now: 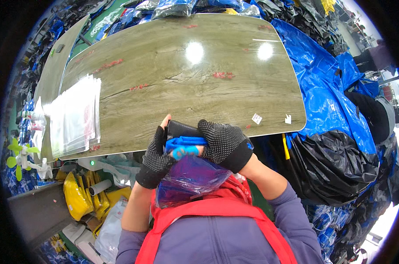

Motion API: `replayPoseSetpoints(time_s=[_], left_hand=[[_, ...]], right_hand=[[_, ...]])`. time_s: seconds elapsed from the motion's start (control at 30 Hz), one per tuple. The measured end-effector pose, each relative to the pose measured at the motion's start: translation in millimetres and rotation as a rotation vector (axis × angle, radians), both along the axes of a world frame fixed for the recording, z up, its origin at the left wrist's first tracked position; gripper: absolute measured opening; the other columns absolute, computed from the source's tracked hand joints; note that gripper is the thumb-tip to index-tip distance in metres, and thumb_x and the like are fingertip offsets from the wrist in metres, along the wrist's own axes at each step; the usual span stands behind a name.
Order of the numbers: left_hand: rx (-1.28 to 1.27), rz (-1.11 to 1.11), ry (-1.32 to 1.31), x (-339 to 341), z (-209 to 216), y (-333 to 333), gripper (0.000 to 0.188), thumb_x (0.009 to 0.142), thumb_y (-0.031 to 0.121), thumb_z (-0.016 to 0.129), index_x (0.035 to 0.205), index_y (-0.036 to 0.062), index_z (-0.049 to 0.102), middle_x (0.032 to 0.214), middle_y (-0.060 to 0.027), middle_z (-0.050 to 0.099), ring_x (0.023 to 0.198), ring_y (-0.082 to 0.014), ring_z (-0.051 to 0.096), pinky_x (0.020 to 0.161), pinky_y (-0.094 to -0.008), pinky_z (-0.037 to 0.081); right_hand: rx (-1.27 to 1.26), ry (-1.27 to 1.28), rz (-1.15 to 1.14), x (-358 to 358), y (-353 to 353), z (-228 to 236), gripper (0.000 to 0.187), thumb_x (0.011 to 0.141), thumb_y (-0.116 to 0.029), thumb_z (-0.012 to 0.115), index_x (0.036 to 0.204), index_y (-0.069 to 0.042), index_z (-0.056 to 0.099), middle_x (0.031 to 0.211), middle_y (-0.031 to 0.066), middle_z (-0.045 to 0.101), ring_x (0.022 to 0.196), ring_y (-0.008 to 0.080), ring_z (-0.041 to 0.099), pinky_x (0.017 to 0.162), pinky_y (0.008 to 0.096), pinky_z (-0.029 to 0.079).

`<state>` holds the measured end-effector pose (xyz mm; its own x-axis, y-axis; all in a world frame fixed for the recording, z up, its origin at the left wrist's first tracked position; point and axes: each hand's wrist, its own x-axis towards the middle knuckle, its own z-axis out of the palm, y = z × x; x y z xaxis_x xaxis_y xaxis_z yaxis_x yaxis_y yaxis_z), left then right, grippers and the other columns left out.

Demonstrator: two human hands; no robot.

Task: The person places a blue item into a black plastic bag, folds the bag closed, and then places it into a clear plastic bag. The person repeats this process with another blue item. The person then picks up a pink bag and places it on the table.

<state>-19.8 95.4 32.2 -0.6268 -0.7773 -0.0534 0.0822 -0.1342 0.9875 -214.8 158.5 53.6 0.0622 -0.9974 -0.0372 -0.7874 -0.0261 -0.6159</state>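
My left hand, in a black glove with light dots, closes round the left side of a folded black-and-blue plastic sheet. From the other side my right hand, gloved the same way, grips it near the table's front edge. A light-blue wrap shows between the hands; whether it is on a finger or on the bundle I cannot tell. Below hangs a see-through plastic bag, looking blue and purple, against my red apron. How far the bag covers the bundle is hidden by my hands.
A wood-grain table with red marks stretches ahead. Clear plastic bags lie stacked on its left, and small white labels on its right. Blue sheeting and black sheeting crowd the right side. Yellow packages and a green-bladed fan are at left.
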Motion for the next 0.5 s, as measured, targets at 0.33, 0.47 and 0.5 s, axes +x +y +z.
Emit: replayPoseSetpoints(time_s=[0.33, 0.47, 0.5], left_hand=[[0.264, 0.453, -0.175, 9.7, -45.9, -21.9, 0.058, 0.083, 0.028, 0.072, 0.128, -0.0012, 0.049, 0.115, -0.0092, 0.058, 0.098, -0.0168, 0.056, 0.088, -0.0302, 0.045], [-0.163, 0.358, 0.116, 6.2, -38.5, -23.9, 0.041, 0.084, 0.021, 0.07, 0.12, 0.0052, 0.058, 0.122, -0.0119, 0.057, 0.106, -0.0225, 0.055, 0.093, -0.0337, 0.042], [-0.283, 0.386, 0.026, 6.2, -36.1, -25.6, 0.037, 0.083, 0.02, 0.07, 0.115, 0.0051, 0.061, 0.12, -0.0121, 0.057, 0.105, -0.0225, 0.056, 0.092, -0.0338, 0.042]], right_hand=[[0.096, -0.623, -0.134, -47.7, 14.1, -42.8, 0.057, 0.073, -0.023, 0.08, 0.123, -0.008, 0.057, 0.115, 0.0123, 0.063, 0.106, 0.0223, 0.06, 0.092, 0.0346, 0.047], [-0.06, -0.759, -0.18, -50.2, 28.2, -74.0, 0.038, 0.08, -0.02, 0.073, 0.116, -0.009, 0.064, 0.119, 0.0118, 0.062, 0.105, 0.0206, 0.06, 0.09, 0.0331, 0.047], [-0.079, -0.789, -0.168, -50.2, 29.7, -76.5, 0.038, 0.081, -0.02, 0.072, 0.116, -0.009, 0.064, 0.12, 0.0119, 0.061, 0.105, 0.0205, 0.06, 0.09, 0.0333, 0.048]])
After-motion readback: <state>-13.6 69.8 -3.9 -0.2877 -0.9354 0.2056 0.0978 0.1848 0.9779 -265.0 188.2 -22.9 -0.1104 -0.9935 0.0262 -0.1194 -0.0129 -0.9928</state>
